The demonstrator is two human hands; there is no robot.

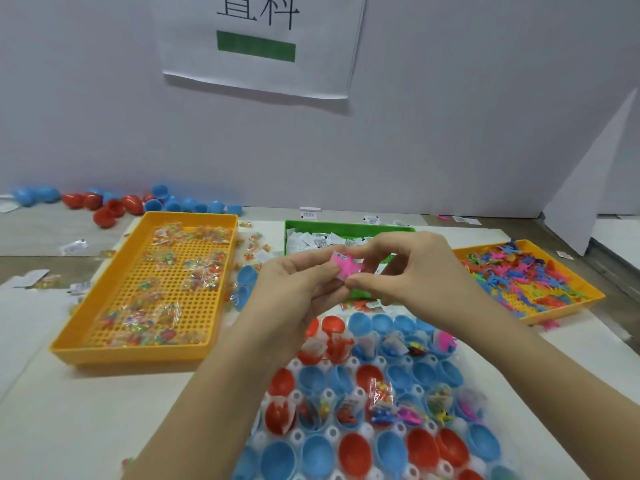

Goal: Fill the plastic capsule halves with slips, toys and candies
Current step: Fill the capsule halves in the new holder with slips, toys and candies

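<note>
One pink toy [346, 266] between left grip [294, 289] and right grip [415, 268], both closed on it.

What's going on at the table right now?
A person pinches a pink toy between left hand and right hand, held up in front of the green tray of slips. Below the hands, red and blue capsule halves sit open side up: several already hold slips, toys and candy packets, while the nearest ones look empty. The candy tray lies to the left, the toy tray to the right.
</note>
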